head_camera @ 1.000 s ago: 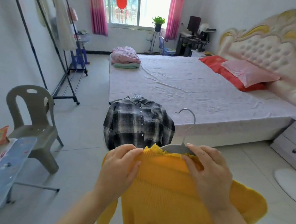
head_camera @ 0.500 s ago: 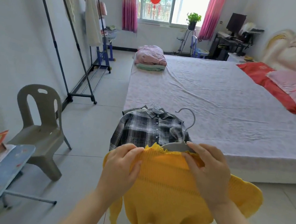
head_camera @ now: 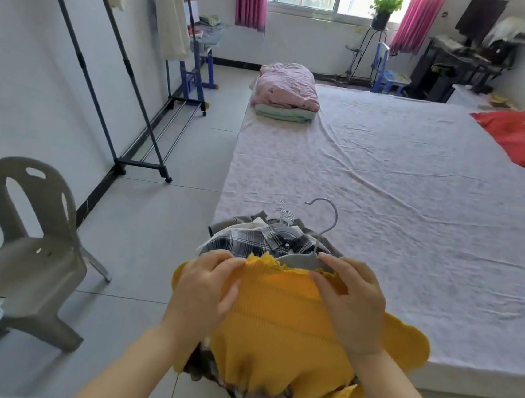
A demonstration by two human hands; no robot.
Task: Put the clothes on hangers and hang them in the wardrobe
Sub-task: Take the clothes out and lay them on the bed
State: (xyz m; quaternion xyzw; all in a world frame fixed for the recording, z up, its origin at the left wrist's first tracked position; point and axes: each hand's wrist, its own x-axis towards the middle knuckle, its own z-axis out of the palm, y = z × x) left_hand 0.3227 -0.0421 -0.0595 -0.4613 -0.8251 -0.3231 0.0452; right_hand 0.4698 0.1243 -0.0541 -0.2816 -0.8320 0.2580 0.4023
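Both hands (head_camera: pixel 204 286) (head_camera: pixel 353 304) still pinch yellow top (head_camera: pixel 277 331), now over plaid shirt (head_camera: pixel 250 241).

- Left hand (head_camera: pixel 204 286), lower centre of the frame, palm down, curled fingers and thumb pinching the yellow top (head_camera: pixel 274 328).
- Right hand (head_camera: pixel 352 303), just right of it, fingers bent, pinches the same neckline.
- Both bare forearms rise from the bottom edge.

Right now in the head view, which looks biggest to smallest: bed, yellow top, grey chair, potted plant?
1. bed
2. yellow top and grey chair: look alike; the top is nearer, so unsure.
3. potted plant
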